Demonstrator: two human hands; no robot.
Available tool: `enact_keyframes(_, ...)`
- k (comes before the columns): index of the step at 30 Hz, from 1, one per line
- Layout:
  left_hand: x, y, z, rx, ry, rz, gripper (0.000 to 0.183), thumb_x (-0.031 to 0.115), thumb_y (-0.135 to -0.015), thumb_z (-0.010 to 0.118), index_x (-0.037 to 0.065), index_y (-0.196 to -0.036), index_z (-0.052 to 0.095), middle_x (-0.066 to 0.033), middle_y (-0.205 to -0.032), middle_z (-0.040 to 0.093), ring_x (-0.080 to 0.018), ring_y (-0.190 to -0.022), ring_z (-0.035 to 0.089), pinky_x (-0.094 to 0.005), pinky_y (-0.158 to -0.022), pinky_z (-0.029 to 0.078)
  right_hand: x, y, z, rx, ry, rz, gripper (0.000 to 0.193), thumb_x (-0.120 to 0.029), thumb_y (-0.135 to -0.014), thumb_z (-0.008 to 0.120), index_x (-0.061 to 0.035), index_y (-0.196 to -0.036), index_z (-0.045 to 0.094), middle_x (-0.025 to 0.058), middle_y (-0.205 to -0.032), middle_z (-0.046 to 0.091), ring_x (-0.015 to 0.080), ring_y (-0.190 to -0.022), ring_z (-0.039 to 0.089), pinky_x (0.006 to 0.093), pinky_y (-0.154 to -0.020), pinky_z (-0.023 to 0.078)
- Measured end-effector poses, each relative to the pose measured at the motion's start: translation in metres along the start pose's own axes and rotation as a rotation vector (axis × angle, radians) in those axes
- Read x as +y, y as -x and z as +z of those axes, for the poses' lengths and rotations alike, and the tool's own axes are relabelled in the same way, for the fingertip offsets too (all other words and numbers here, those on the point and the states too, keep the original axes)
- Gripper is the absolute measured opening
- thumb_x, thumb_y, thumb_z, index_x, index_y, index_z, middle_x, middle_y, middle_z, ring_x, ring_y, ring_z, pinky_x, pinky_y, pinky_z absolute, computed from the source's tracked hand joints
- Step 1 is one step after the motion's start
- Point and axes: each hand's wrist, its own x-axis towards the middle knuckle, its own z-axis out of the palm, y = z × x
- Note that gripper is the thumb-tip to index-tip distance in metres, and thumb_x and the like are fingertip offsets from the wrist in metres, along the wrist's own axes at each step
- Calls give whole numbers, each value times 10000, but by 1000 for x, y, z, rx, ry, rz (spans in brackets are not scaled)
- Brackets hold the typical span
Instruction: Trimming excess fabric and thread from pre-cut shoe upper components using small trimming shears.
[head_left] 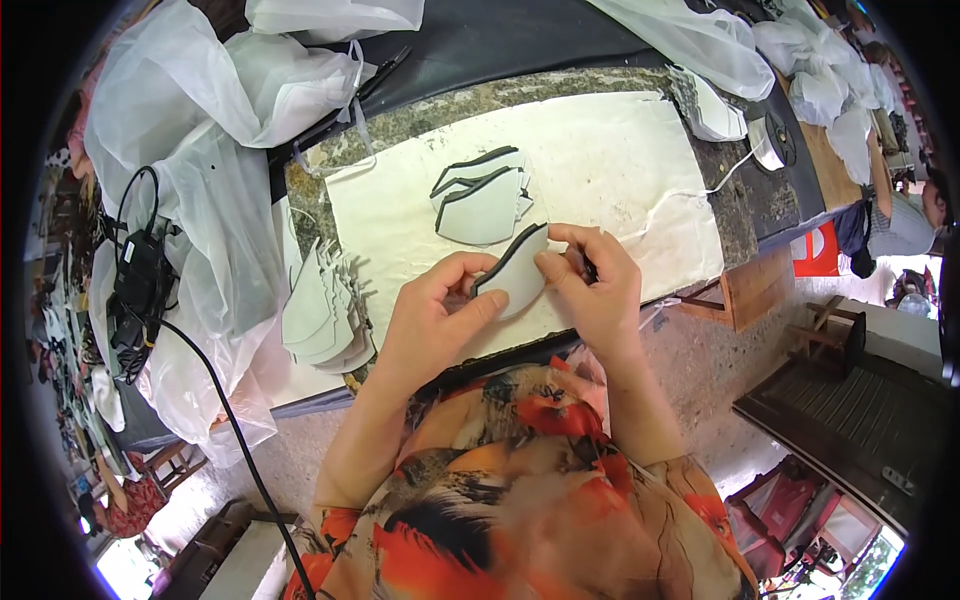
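Observation:
Between my two hands is a curved white cut piece point(522, 278) with a black strip along its wavy upper edge. My left hand point(445, 305) pinches its left end between thumb and fingers. At the upper right end, the thumb and fingers of my right hand point(592, 280) close on the same piece, near the black edge. Just beyond my hands lies a small pile of similar black-edged pieces point(482, 215), overlapping on the white sheet point(610, 150). Left of my left forearm, a fanned stack of plain white pieces point(322, 315) rests at the board's edge.
Translucent plastic bags point(225, 220) crowd the left side, with a black adapter and cable point(140, 265) over them. At the far right stand more white pieces point(708, 108) and a white spool point(768, 145) with tape trailing onto the sheet. A wooden stool point(830, 335) stands beyond the table.

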Motion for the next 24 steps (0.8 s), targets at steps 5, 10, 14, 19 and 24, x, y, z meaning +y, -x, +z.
enact_keyframes(5,-2,2,4,9,139,-70,318,106,-898,749,22,-1192,660,79,-806,555,-7,-717,473,-191,-632,386,4,12,6,120,327,-283,191,-89,-859,792,-44,-1025,710,88,-817,644,149,-708,608,268,-674,496)
enact_keyframes(10,4,10,-2,-216,438,-156,438,95,-937,726,6,-1349,606,42,-918,603,-23,-776,531,-177,-687,422,6,11,-1,45,-163,96,125,-104,-913,761,-45,-982,676,-7,-821,611,62,-712,532,208,-643,431)
enact_keyframes(14,14,15,0,-315,620,-151,455,86,-960,710,-4,-1388,582,5,-1002,647,-48,-868,604,-188,-771,479,-4,12,-6,-38,-473,247,120,-120,-962,724,-45,-1013,646,-78,-862,569,1,-731,467,175,-627,374)
enact_keyframes(19,10,18,3,-319,663,-98,447,48,-971,683,-20,-1394,559,-40,-1037,689,-89,-929,657,-233,-841,527,-6,12,-5,-42,-676,398,166,-127,-1001,659,-20,-1125,630,-44,-825,565,25,-645,422,187,-569,326)
enact_keyframes(24,0,19,8,-373,893,-39,426,26,-939,708,-17,-1346,589,-61,-1049,702,-99,-917,663,-246,-863,536,8,14,-9,-318,-1153,531,128,-159,-1011,645,-56,-1083,623,-50,-805,564,25,-658,474,195,-577,377)
